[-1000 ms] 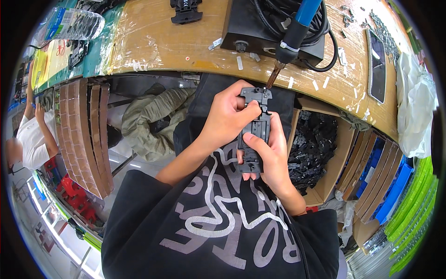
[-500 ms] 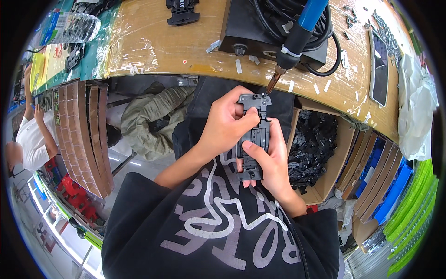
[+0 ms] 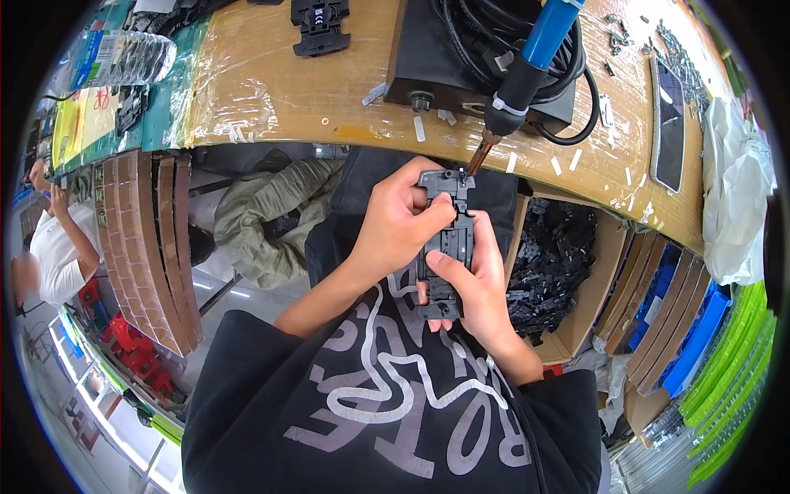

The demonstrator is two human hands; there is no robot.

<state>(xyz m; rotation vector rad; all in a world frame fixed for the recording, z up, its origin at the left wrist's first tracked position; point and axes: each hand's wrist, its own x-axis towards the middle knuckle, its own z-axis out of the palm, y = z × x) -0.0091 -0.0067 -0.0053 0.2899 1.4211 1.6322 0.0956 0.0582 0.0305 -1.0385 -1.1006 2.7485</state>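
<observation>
Head view: your left hand [image 3: 400,218] and right hand [image 3: 485,292] clamp the long black plastic part [image 3: 455,240] near the copper-tipped blue-and-black tool [image 3: 518,85]; a loosened grip could misalign the part.

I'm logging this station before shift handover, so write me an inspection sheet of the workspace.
Surface: brown workbench, film-covered, with shiny glare.
Work in hand: long black plastic part, held off the bench; tip of the blue-handled tool at its upper end, contact unclear.
Clutter: white scraps, phone, second black part, clear bottle.
Hands: left hand grips the part's upper half, right hand its lower half, both thumbs on its face.
Cables: black cable looped on the black box; ends not traceable.
Surroundings: carton of black pieces at right; another person at far left.
</observation>
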